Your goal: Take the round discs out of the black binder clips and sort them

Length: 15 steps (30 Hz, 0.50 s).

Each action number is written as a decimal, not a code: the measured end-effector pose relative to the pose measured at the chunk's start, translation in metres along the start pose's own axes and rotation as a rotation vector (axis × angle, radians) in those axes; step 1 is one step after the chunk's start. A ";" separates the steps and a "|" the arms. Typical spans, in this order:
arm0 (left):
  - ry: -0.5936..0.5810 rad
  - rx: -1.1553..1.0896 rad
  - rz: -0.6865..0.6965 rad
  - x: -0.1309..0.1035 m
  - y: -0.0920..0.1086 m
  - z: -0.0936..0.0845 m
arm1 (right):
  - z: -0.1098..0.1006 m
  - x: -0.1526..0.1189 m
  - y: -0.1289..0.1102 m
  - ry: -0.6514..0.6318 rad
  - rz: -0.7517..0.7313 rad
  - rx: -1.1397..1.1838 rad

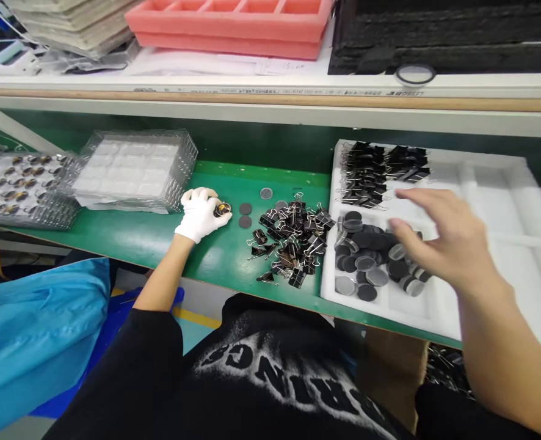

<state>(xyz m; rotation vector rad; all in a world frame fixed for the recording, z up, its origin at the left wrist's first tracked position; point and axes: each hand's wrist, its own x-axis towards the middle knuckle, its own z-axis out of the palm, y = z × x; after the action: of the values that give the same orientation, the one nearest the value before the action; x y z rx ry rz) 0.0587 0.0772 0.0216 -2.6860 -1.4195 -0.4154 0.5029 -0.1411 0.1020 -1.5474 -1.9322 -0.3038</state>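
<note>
A white glove covers my left hand [200,214], whose thumb and fingers are closed on a small round lens-like piece [222,209] with a dark rim and a golden middle. Just right of it, two dark grey discs [245,215] lie on the green bench top. My bare right hand [453,235] hovers over the white foam tray [439,308], thumb and forefinger apart, with nothing visible between them. Below and left of those fingers is a heap of black and clear discs [366,260]. Black binder clips [364,174] stand in rows at the tray's back.
A loose pile of binder clips [293,238] covers the bench middle. Clear plastic trays [133,171] are stacked at left, beside another stack holding round parts [23,183]. A shelf [252,113] crosses above, bearing a pink foam box [229,30]. A person's blue garment [46,330] shows at lower left.
</note>
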 end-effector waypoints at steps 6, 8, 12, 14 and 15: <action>-0.028 -0.066 -0.084 0.017 -0.003 0.006 | 0.038 0.041 -0.050 -0.334 -0.140 0.089; -0.049 -0.090 -0.092 0.019 -0.004 0.008 | 0.053 0.056 -0.051 -0.453 -0.139 0.063; -0.043 -0.155 -0.149 0.024 -0.005 0.002 | 0.079 0.096 -0.053 -0.648 -0.098 0.064; -0.028 -0.187 -0.164 0.030 0.000 -0.005 | 0.093 0.118 -0.054 -0.715 -0.051 0.071; -0.014 -0.193 -0.151 0.034 0.004 -0.008 | 0.101 0.128 -0.054 -0.750 -0.026 0.060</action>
<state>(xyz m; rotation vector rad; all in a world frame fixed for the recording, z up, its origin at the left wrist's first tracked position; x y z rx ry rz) 0.0785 0.1007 0.0390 -2.7400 -1.6747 -0.5744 0.4050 -0.0001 0.1121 -1.7458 -2.4791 0.3846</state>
